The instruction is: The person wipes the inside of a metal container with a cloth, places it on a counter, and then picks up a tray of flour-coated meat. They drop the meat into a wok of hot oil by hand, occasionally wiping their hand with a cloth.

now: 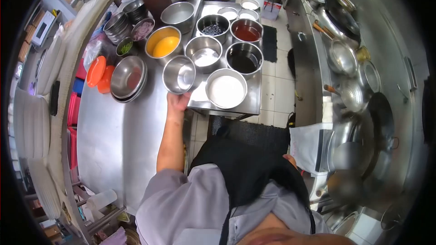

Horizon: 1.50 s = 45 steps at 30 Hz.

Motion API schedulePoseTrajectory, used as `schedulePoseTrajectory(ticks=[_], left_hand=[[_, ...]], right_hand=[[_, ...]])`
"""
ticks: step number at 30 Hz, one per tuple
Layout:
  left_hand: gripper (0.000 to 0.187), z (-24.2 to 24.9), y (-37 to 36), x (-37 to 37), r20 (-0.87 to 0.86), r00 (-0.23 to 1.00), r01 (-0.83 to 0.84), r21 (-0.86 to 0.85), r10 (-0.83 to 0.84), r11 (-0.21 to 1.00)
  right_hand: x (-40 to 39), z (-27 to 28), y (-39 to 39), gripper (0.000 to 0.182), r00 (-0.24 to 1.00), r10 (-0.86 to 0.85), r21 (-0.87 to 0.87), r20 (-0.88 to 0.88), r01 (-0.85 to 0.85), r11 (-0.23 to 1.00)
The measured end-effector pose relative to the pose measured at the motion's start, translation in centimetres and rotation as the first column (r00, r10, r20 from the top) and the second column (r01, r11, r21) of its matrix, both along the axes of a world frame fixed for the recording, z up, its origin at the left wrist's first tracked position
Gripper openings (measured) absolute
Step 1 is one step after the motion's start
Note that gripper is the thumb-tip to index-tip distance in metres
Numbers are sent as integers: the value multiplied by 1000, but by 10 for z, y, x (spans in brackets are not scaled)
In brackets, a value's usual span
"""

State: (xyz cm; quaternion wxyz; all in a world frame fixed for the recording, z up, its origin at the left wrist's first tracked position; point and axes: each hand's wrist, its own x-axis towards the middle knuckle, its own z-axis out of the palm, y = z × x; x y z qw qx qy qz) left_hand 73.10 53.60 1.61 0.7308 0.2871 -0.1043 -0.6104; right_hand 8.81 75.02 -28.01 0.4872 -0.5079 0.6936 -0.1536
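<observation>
My left hand is closed on the near rim of an empty-looking steel pot, which tilts toward me at the edge of the steel counter. Behind that pot is one with yellow liquid. To its right, on a steel cart, are a pot with a little clear liquid and a pot of white powder. At my right side, my right hand shows only in part beside the black apron; what it holds, if anything, is hidden.
Stacked steel bowls and orange containers lie left on the counter. Pots with dark liquid and red liquid stand farther back on the cart. Woks and strainers line the right side.
</observation>
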Motion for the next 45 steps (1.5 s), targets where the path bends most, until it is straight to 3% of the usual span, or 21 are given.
schedulePoseTrajectory(ticks=[1, 4, 6, 9, 12, 13, 16, 20, 24, 25, 28, 31, 36, 37, 38, 40, 42, 43, 44, 45], left_hand=[[34, -12, -5, 14, -121, 992, -28, 3, 28, 1000], [28, -31, -4, 54, -242, 968, -57, 27, 62, 998], [31, -37, 4, 77, 31, 990, -141, 73, 139, 987], [38, -56, 26, 115, 54, 985, -170, 185, 163, 968], [40, -59, 27, 126, -1, 949, -301, 287, 315, 909], [42, -66, 25, 131, 46, 924, -369, 377, 381, 850], [43, -64, 27, 127, 355, 858, -502, 424, 371, 754], [49, -35, 30, 114, 515, 710, -704, 498, 480, 507], [35, -41, 47, 113, 744, 625, -668, 351, 238, 657], [25, -44, 49, 113, 690, 664, -614, 282, 289, 737], [21, -45, 49, 122, 740, 653, -549, 313, 163, 775], [20, -45, 50, 135, 798, 600, -505, 322, 58, 801], [20, 26, 42, 133, 928, 328, -486, 326, -177, 811], [19, 42, 32, 130, 922, 364, -479, 305, -130, 823], [19, 37, 17, 150, 906, 416, -366, 239, -72, 899], [20, 88, -25, 123, 841, 541, -299, 192, 0, 935], [18, 114, -87, 111, 806, 591, -174, 106, 18, 979], [16, 129, -115, 102, 995, 100, -94, -17, 26, 995], [14, 137, -147, 95, 906, -414, 41, -84, 94, 996], [12, 119, -198, 97, 992, 123, -26, -20, 23, 999]], right_hand=[[13, 17, -8, 36, 999, 2, -3, -32, -2, 1000], [51, 67, -33, 37, 993, -1, -23, -115, -2, 1000], [59, 89, -45, 37, 989, 49, -34, -142, -54, 998], [50, 97, -51, 36, 994, 44, -32, -103, -47, 998], [38, 92, -57, 36, 991, 74, -46, -114, -80, 996], [34, 89, -59, 36, 986, 94, -53, -137, -102, 993], [22, 56, -55, 37, 997, 69, -97, -45, -73, 993], [56, 90, -44, 36, 998, -42, -67, -39, 40, 997], [61, 91, -30, 37, 995, -7, -25, -97, 4, 1000], [61, 94, -27, 37, 992, 7, -23, -125, -10, 1000], [60, 100, -21, 38, 996, 13, 68, -91, -7, 998], [57, 93, -10, 37, 998, 30, -56, -64, -33, 998], [47, 88, 11, 32, 998, -20, -38, -54, 18, 999], [44, 87, 16, 31, 998, 6, -47, -56, -8, 999], [41, 87, 21, 30, 998, 31, -56, -59, -34, 998], [46, 86, 22, 30, 997, 47, -54, -69, -51, 997], [54, 87, 21, 29, 997, 27, -34, -76, -30, 999], [59, 88, 20, 29, 997, 16, -24, -81, -18, 1000], [63, 89, 18, 29, 996, 3, -17, -86, -5, 1000], [68, 90, 17, 29, 996, -9, -10, -85, 8, 1000]])
